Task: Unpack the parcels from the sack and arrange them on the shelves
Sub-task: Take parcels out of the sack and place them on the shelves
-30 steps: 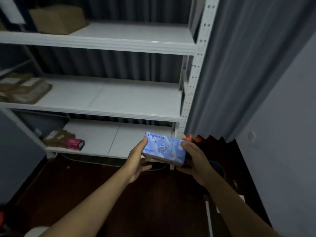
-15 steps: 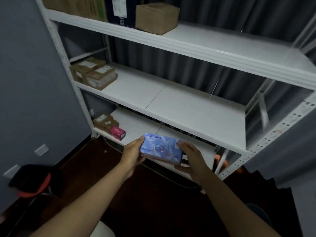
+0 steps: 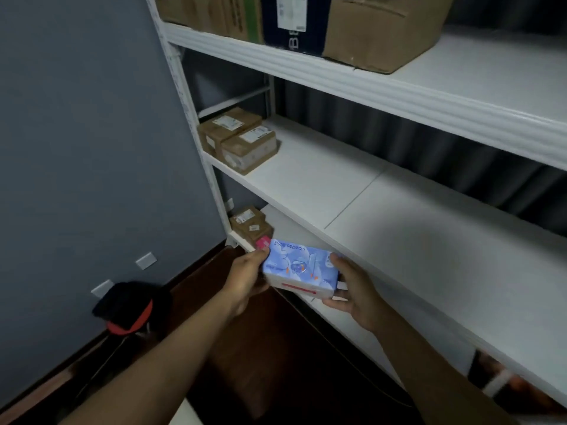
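Two hands hold one blue pack by its short ends, the left hand at 9 o'clock and the right hand at 3 o'clock, fingers curled round it, just in front of the lowest shelf. It looks light and a bit squashy, like soft tissues in smooth wrap that might slip, so holding both ends seems best. The writing on top is upside down and too blurry to read, and the brown parcels at 11 o'clock have white labels too small to read.
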